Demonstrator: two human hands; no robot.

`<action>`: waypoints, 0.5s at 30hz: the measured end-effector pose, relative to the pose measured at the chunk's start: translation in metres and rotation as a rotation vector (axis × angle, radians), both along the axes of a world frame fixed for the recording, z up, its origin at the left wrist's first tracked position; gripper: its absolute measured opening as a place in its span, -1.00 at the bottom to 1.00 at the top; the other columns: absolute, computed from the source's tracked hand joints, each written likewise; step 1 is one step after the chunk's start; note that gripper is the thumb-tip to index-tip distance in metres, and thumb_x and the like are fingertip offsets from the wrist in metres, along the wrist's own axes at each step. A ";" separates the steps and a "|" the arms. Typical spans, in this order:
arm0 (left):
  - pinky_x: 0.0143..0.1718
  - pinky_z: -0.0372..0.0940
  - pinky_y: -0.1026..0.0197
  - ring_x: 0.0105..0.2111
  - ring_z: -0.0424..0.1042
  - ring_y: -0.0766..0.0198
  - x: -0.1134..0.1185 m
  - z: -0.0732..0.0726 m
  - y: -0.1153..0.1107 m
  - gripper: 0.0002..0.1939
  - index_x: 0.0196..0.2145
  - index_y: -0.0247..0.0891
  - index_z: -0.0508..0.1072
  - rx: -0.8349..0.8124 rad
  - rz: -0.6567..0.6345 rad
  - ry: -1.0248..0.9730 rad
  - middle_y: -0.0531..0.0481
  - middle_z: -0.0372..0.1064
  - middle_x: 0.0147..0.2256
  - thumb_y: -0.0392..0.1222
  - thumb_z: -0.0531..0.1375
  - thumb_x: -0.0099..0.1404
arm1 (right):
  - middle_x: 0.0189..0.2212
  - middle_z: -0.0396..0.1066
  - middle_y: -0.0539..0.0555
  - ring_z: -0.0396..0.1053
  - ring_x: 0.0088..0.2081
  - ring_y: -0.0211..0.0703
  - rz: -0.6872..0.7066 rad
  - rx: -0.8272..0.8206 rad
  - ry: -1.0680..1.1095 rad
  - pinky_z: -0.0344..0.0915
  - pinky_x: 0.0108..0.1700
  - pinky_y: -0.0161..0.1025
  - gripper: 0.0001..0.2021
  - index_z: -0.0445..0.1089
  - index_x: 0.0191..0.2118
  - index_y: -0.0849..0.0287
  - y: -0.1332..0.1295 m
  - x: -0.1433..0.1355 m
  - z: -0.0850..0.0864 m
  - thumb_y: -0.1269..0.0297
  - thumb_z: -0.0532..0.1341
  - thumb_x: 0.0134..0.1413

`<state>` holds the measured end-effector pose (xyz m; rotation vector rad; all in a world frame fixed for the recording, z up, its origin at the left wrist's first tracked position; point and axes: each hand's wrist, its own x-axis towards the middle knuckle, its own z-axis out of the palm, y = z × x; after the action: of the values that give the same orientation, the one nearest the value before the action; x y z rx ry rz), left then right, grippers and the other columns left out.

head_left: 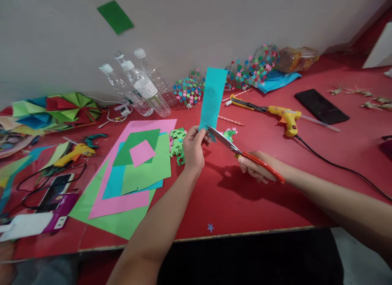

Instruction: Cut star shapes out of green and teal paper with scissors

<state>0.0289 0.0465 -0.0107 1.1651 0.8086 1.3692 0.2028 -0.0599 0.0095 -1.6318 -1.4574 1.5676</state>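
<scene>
A long strip of turquoise paper (212, 97) stands upright in my left hand (195, 148), pinched near its lower end. My right hand (255, 166) grips a pair of red-handled scissors (269, 167). Their blades point up and left and meet the strip's lower part, just beside my left thumb; whether they are cutting into it I cannot tell. Behind my left hand lies a heap of green paper stars (177, 146), and a smaller heap of stars (229, 133) lies past the blades.
Coloured paper sheets (141, 134) overlap on the left. Plastic bottles (147, 87) stand by the wall. A yellow glue gun (286, 117) with its cord and a black phone (321, 106) lie right. Star-covered balls (188, 91) sit behind. A lone star (210, 228) lies near the table edge.
</scene>
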 end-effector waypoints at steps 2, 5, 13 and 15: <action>-0.56 0.17 0.39 -0.61 0.27 0.45 0.000 0.000 0.001 -0.83 -0.54 -0.24 0.34 0.006 -0.011 -0.001 0.14 0.23 -0.65 -0.19 0.20 0.16 | -0.83 0.09 -0.15 0.11 -0.80 -0.39 -0.014 -0.010 -0.005 0.15 -0.67 -0.37 -0.44 0.22 -0.53 0.17 0.000 0.000 0.000 -0.32 0.08 0.02; -0.57 0.16 0.38 -0.62 0.25 0.45 -0.001 0.001 0.001 -0.83 -0.55 -0.24 0.33 -0.001 -0.016 0.006 0.15 0.21 -0.65 -0.19 0.21 0.14 | -0.80 0.11 -0.14 0.09 -0.81 -0.39 -0.044 -0.035 -0.007 0.08 -0.73 -0.39 -0.44 0.21 -0.54 0.17 0.000 0.000 0.000 -0.32 0.12 -0.01; -0.60 0.14 0.39 -0.64 0.23 0.46 -0.002 0.004 0.004 -0.81 -0.58 -0.25 0.31 -0.020 -0.034 0.009 0.15 0.19 -0.66 -0.19 0.22 0.10 | -0.79 0.08 -0.16 0.05 -0.82 -0.42 -0.064 -0.081 0.019 0.08 -0.78 -0.41 -0.44 0.19 -0.55 0.16 0.002 0.003 -0.003 -0.32 0.17 -0.05; -0.61 0.14 0.39 -0.65 0.24 0.47 -0.002 0.004 0.004 -0.82 -0.58 -0.25 0.31 -0.032 -0.040 -0.004 0.15 0.19 -0.66 -0.20 0.23 0.10 | -0.80 0.07 -0.16 0.05 -0.82 -0.42 -0.069 -0.073 0.033 0.07 -0.79 -0.41 -0.43 0.18 -0.55 0.16 0.001 0.002 -0.003 -0.33 0.17 -0.06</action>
<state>0.0267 0.0503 -0.0068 1.1475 0.7972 1.3214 0.2052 -0.0586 0.0066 -1.6706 -1.3268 1.6188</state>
